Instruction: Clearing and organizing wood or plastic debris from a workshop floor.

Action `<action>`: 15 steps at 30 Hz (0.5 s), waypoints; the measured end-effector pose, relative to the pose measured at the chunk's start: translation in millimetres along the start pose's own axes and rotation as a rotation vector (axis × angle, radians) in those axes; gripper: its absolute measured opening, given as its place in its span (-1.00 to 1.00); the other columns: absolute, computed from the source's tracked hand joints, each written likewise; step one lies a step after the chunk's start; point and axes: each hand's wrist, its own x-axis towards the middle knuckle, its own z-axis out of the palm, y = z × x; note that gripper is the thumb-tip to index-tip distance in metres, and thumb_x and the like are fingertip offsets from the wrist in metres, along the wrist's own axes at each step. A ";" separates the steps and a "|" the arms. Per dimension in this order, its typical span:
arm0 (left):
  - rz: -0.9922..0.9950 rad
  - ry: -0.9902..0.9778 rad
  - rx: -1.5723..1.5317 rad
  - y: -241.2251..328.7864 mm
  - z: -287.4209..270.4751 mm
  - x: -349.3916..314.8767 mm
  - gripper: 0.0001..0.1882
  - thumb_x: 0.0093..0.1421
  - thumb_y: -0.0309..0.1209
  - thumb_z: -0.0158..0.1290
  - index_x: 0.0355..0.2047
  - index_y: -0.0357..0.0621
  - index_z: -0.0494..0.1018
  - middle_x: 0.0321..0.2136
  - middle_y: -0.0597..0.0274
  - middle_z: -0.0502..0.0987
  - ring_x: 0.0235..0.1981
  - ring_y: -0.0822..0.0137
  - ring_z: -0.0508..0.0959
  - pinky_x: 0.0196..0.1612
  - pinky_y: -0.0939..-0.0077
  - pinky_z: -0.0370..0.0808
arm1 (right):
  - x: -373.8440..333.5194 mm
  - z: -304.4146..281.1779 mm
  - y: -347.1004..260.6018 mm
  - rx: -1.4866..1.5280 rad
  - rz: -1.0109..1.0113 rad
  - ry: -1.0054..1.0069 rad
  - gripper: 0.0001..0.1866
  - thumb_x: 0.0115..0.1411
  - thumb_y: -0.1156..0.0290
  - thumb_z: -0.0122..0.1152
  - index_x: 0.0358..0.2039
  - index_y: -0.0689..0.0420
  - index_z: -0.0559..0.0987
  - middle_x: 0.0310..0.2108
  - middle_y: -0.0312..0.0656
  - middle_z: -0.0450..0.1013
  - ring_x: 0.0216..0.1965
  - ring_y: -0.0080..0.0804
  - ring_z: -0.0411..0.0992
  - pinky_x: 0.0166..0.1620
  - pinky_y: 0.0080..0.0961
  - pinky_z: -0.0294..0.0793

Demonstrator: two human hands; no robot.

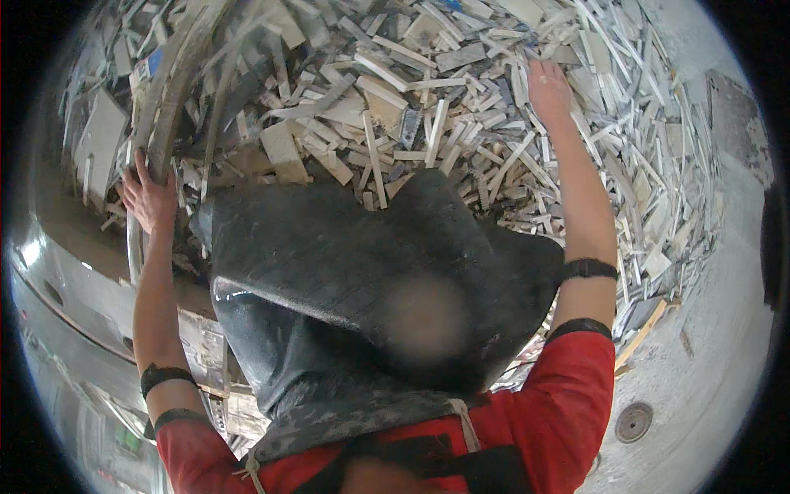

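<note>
At the left my left hand (150, 196) rests with fingers spread against a long, grey, dusty rail (169, 90) that bends toward the top of the view. Farther out on the right, my right hand (550, 90) reaches into a large heap of offcut strips and flat pieces (461, 107). Its fingers look stretched out over the pieces, with their tips partly lost among them. I cannot see anything held in it. A dark, dusty apron (329, 239) hangs in front of me and covers the near side of the heap.
A pale metal machine body (74, 288) runs along the left. Grey floor (699, 370) lies at the right, with a round drain cover (634, 421) and a yellowish wooden strip (642, 333) near the heap's edge. A dark panel (736, 123) stands at the far right.
</note>
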 end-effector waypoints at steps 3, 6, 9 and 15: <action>0.006 0.008 -0.003 -6.6 -1.6 -2.5 -0.11 0.12 0.09 0.12 0.40 0.38 -0.03 0.25 -0.15 0.18 0.28 -0.11 0.19 0.31 -0.05 0.09 | 7.0 -60.2 -79.6 0.220 -0.120 -0.260 -0.82 0.28 0.39 -0.03 -0.17 0.17 0.43 -0.21 0.06 0.42 -0.07 0.01 0.42 -0.12 -0.12 0.49; -0.006 -0.019 -0.020 -4.0 -7.6 0.5 -0.10 0.11 0.09 0.13 0.40 0.37 -0.03 0.25 -0.14 0.18 0.27 -0.11 0.20 0.31 -0.04 0.09 | -0.3 -55.9 -165.8 0.442 -0.261 -0.222 -0.84 0.28 0.41 -0.01 -0.18 0.19 0.42 -0.17 0.05 0.41 -0.05 -0.01 0.42 -0.10 -0.15 0.50; -0.015 -0.001 0.003 -6.4 -1.2 -3.1 -0.11 0.12 0.10 0.12 0.40 0.37 -0.02 0.24 -0.13 0.19 0.26 -0.12 0.20 0.30 -0.08 0.09 | 3.7 -58.8 -241.4 0.501 -0.324 -0.240 -0.79 0.27 0.38 0.02 -0.14 0.20 0.42 -0.08 0.03 0.38 -0.02 0.01 0.42 -0.06 -0.15 0.50; 0.002 -0.006 -0.008 0.8 -0.3 -1.1 -0.09 0.12 0.12 0.11 0.41 0.35 -0.04 0.25 -0.13 0.18 0.27 -0.10 0.21 0.30 -0.08 0.09 | 13.5 -44.3 -295.2 0.378 -0.385 0.120 -0.74 0.26 0.38 -0.01 -0.06 0.12 0.46 -0.01 0.04 0.37 0.01 -0.03 0.43 -0.05 -0.19 0.53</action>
